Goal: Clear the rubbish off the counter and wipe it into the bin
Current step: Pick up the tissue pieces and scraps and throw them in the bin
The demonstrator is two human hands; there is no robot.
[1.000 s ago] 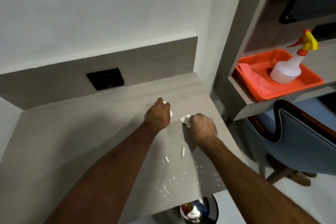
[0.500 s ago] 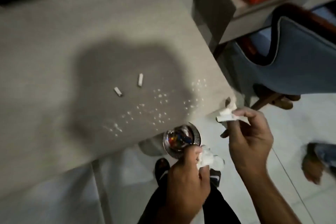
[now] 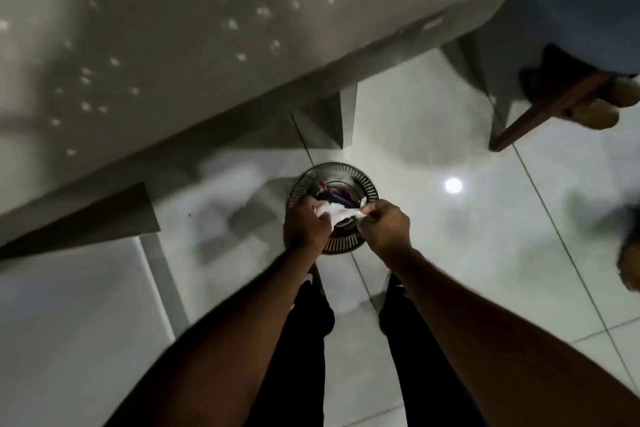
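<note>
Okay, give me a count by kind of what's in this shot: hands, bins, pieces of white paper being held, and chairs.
Hands: 2, left hand and right hand
Bins: 1, the metal bin on the floor
White paper pieces: blurred; looks like 1 clump between both hands
Chairs: 1, blue chair
Total: 5

you have no words, numbers or brand names to read here. the one sign is a small white swoosh-like mark (image 3: 309,278) on the dark clothing below your left forearm, too blurred to name. the bin (image 3: 367,188), counter (image 3: 311,45) and floor (image 3: 485,218) carry no legible print.
</note>
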